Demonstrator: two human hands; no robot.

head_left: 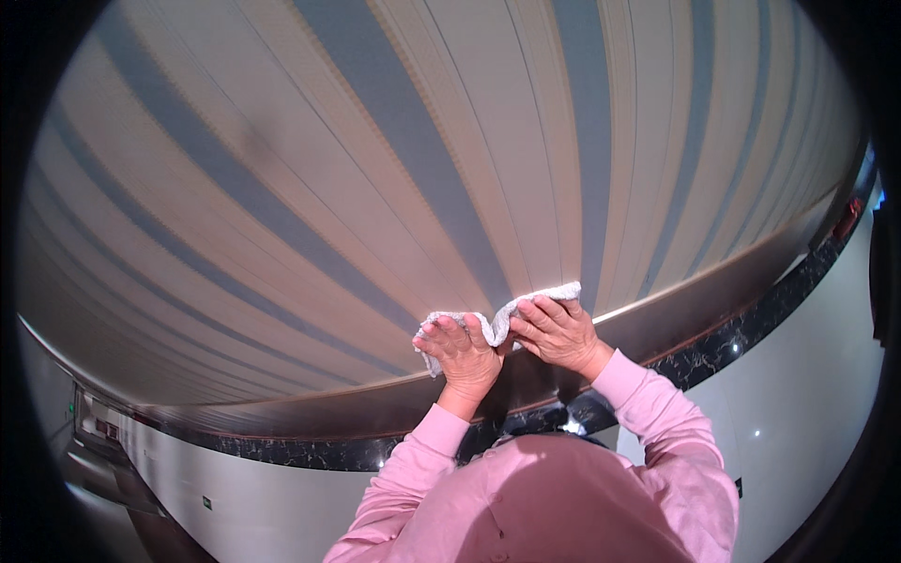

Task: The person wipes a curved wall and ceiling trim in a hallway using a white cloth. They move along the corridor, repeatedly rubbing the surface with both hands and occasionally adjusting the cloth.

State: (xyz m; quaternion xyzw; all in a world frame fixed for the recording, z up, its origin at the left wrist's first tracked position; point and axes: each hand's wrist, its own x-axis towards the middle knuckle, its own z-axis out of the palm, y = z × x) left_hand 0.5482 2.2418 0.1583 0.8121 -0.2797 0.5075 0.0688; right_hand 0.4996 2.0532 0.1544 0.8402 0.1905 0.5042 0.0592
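A white cloth [501, 325] lies bunched in a wavy fold at the lower edge of the striped wallpaper [486, 127]. My left hand [457, 357] presses the cloth's left part with its fingers spread. On the cloth's right part rests my right hand [556, 332], fingers also spread and pointing up toward the wall. Both palms face away from me, so the cloth beneath them is hidden. A thin pale trim edge [633, 310] runs along the wallpaper's bottom, just beside the cloth.
Below the trim runs a dark brown skirting panel [281, 420]. A black marble border [732, 352] with pale veins follows its foot, then glossy white floor [795, 401]. A small green sign [207, 502] is on the floor. Something red [848, 218] sits far right.
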